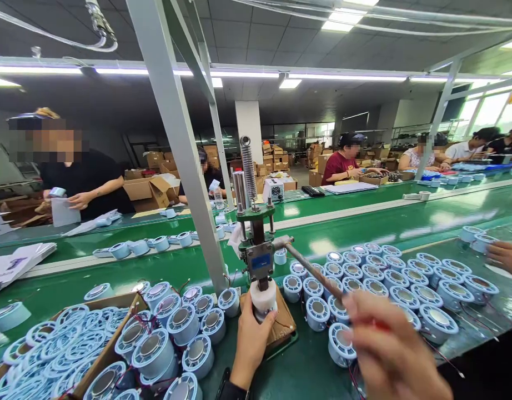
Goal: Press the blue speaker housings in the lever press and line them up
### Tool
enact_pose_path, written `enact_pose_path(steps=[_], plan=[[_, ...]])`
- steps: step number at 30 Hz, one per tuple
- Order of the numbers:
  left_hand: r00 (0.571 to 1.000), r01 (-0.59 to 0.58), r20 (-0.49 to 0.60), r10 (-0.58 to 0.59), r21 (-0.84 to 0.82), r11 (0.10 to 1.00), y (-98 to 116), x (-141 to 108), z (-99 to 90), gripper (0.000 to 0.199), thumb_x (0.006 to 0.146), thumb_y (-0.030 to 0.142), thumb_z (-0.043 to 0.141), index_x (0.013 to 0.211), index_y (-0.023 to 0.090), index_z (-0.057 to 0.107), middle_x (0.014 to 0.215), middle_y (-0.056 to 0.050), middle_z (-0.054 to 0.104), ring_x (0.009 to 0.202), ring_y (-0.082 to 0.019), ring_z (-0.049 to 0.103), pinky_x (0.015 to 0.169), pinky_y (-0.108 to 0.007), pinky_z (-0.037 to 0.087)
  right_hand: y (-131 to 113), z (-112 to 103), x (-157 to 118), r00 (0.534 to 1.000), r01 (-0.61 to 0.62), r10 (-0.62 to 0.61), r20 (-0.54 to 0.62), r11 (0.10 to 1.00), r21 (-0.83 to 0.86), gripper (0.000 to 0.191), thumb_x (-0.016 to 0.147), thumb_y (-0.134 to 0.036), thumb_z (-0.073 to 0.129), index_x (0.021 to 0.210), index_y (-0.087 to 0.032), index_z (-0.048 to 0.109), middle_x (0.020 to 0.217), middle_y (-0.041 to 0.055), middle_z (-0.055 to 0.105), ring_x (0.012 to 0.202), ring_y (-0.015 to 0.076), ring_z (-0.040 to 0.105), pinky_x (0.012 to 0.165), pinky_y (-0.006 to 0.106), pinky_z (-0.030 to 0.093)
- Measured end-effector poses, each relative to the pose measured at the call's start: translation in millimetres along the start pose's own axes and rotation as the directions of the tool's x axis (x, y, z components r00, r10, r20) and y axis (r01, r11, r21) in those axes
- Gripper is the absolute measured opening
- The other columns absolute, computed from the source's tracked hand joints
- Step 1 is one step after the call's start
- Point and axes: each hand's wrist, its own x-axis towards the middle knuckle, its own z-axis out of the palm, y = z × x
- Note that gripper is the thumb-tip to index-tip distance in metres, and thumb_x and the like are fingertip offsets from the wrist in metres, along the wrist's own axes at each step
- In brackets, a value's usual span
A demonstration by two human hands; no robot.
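A hand press [260,261] with a spring on top stands on a wooden block [283,322] at the centre. Under its white pressing head [264,297], my left hand [252,339] wraps round a part that is mostly hidden by the fingers and the head. My right hand [389,339], blurred, is closed round the end of the press lever [314,269], where a bit of red shows. Light-blue round housings with metal discs [184,322] stand left of the press, and many similar housings [375,287] stand in rows to its right.
A cardboard box of light-blue rings [73,344] sits at the lower left. Beyond run a green conveyor [314,241] and a slanting grey post [176,139]. A co-worker's hand [506,256] reaches in at the right edge. Several people sit or stand across the line.
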Motion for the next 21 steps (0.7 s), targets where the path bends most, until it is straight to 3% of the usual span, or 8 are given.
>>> enact_pose_path(steps=[4, 7, 9, 11, 14, 16, 19, 21], plan=[[0.999, 0.035, 0.036, -0.036, 0.027, 0.999, 3.2, -13.0, 2.2, 0.067, 0.082, 0.040, 0.059, 0.141, 0.016, 0.039, 0.132, -0.015, 0.060, 0.120, -0.031, 0.058, 0.104, -0.046, 0.042, 30.2, 39.4, 152.9, 0.998, 0.070, -0.070, -0.010, 0.967, 0.246, 0.037, 0.090, -0.015, 0.049, 0.124, -0.028, 0.058, 0.123, 0.0043, 0.057, 0.109, 0.0191, 0.061, 0.091, 0.039, 0.056], [1.000, 0.022, 0.006, -0.023, 0.057, 0.998, -2.7, -40.9, -8.4, 0.071, 0.081, 0.036, 0.060, 0.145, 0.016, 0.038, 0.140, -0.015, 0.055, 0.128, -0.031, 0.053, 0.110, -0.046, 0.040, 52.1, 77.9, 201.9, 0.993, -0.066, 0.021, 0.112, 0.908, 0.413, 0.046, 0.091, -0.021, 0.048, 0.137, -0.020, 0.047, 0.138, 0.0100, 0.049, 0.105, 0.0179, 0.064, 0.087, 0.036, 0.058], [1.000, -0.017, -0.014, 0.019, 0.119, 0.993, -5.6, -65.8, -29.1, 0.066, 0.080, 0.034, 0.060, 0.143, 0.018, 0.045, 0.144, -0.012, 0.051, 0.134, -0.031, 0.048, 0.114, -0.046, 0.037, 57.1, 96.1, 176.4, 0.987, -0.132, 0.079, 0.139, 0.890, 0.436, 0.053, 0.089, -0.023, 0.051, 0.141, -0.020, 0.043, 0.144, 0.0105, 0.045, 0.119, 0.0211, 0.057, 0.097, 0.039, 0.054], [0.996, -0.063, -0.046, 0.073, 0.198, 0.978, -1.2, -88.4, -63.3, 0.057, 0.082, 0.037, 0.059, 0.136, 0.021, 0.054, 0.142, -0.010, 0.054, 0.133, -0.031, 0.049, 0.114, -0.046, 0.037, 55.7, 106.7, 113.6, 0.978, -0.209, 0.180, 0.108, 0.872, 0.443, 0.057, 0.088, -0.026, 0.055, 0.143, -0.026, 0.040, 0.147, 0.0090, 0.043, 0.127, 0.0236, 0.052, 0.103, 0.045, 0.049], [0.961, -0.026, -0.242, 0.133, 0.399, 0.917, 19.8, -101.1, -139.5, 0.046, 0.085, 0.047, 0.053, 0.124, 0.025, 0.063, 0.134, -0.008, 0.061, 0.127, -0.028, 0.054, 0.110, -0.042, 0.043, 49.7, 117.4, -1.2, 0.903, -0.419, 0.420, 0.095, 0.807, 0.415, 0.066, 0.086, -0.033, 0.061, 0.146, -0.030, 0.033, 0.144, 0.0105, 0.045, 0.128, 0.0275, 0.051, 0.107, 0.052, 0.043], [0.907, 0.133, -0.399, 0.135, 0.576, 0.807, 33.5, -91.3, -202.9, 0.045, 0.086, 0.050, 0.047, 0.117, 0.024, 0.065, 0.128, -0.007, 0.065, 0.122, -0.026, 0.058, 0.106, -0.040, 0.045, 46.0, 126.6, -59.4, 0.800, -0.600, 0.556, 0.225, 0.729, 0.330, 0.079, 0.083, -0.041, 0.064, 0.151, -0.028, 0.025, 0.146, 0.0134, 0.043, 0.132, 0.0317, 0.047, 0.109, 0.056, 0.038], [0.846, 0.314, -0.525, 0.091, 0.629, 0.711, 38.1, -61.3, -294.9, 0.041, 0.080, 0.038, 0.046, 0.107, 0.014, 0.066, 0.114, -0.015, 0.070, 0.107, -0.030, 0.064, 0.099, -0.045, 0.047, 43.1, 144.2, -97.3, 0.625, -0.773, 0.659, 0.418, 0.596, 0.217, 0.092, 0.078, -0.052, 0.065, 0.153, -0.023, 0.019, 0.139, 0.0159, 0.052, 0.125, 0.0344, 0.055, 0.105, 0.057, 0.041], [0.851, 0.366, -0.523, 0.046, 0.655, 0.661, 33.4, -42.2, -336.2, 0.026, 0.076, 0.029, 0.054, 0.092, 0.014, 0.068, 0.095, -0.013, 0.073, 0.091, -0.028, 0.068, 0.092, -0.045, 0.050, 42.6, 154.8, -98.1, 0.601, -0.795, 0.677, 0.425, 0.561, 0.232, 0.092, 0.077, -0.053, 0.066, 0.152, -0.022, 0.022, 0.129, 0.0148, 0.060, 0.117, 0.0323, 0.061, 0.102, 0.052, 0.046]])
